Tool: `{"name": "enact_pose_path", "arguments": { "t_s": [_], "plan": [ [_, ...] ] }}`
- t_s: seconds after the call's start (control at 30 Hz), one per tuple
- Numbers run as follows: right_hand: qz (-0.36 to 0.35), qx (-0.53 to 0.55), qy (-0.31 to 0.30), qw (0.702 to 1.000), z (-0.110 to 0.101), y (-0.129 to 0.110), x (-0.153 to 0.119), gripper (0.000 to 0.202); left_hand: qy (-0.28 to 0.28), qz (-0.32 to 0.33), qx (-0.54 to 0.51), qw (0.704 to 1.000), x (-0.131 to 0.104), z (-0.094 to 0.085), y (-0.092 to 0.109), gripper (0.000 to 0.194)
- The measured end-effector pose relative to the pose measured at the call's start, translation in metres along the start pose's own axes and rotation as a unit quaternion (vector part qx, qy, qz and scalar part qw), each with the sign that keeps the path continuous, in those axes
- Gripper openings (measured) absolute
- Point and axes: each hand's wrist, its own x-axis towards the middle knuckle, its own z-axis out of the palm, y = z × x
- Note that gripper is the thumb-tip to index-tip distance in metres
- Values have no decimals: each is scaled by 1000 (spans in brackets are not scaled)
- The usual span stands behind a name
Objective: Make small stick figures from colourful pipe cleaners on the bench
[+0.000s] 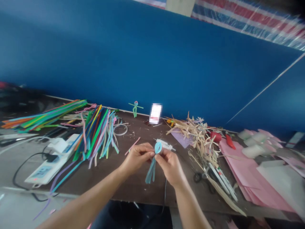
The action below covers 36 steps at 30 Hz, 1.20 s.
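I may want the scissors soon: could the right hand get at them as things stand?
Probably yes: the scissors lie on the right hand's side, their handle uncovered, though that hand's fingers are busy pinching the blue loop.

Two bare hands, left [140,156] and right [168,162], pinch a light-blue fuzzy stem piece [158,147] with a looped top and dangling strands. Relative to it, a white plastic power strip [53,162] lies left, a small green stick figure [135,109] stands beyond to the left, and pink paper sheets [247,171] lie right.
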Motion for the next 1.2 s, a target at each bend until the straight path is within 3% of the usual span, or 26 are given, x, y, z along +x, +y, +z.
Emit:
{"name": "enact_pose_path", "arguments": {
  "t_s": [0.13, 0.33, 0.6, 0.77, 0.9, 1.07, 1.2],
  "plan": [
    [-5, -65, 91, 994, 1, 1, 4, 16, 88, 0, -34, 996, 1, 11, -4, 11],
    [-8, -46, 171, 984, 1, 10, 10, 12, 153, -104, -104, 977, 2, 21, -2, 18],
    [0, -34, 171, 985, 0, 16, 11, 9, 121, -111, -118, 979, 3, 20, -5, 20],
    [0, -35, 180, 983, 1, 15, 11, 11, 149, -111, -117, 976, 3, 23, -4, 16],
    [-24, -44, 211, 976, -10, 13, 11, 14, 132, -145, -181, 964, 2, 24, 0, 19],
    [-52, -101, 178, 977, -26, 10, 12, 9, 95, -205, -243, 943, 1, 22, 2, 15],
    [-49, -131, 180, 974, -27, 8, 11, 8, 85, -219, -259, 937, 2, 22, 0, 10]
  ]
}}
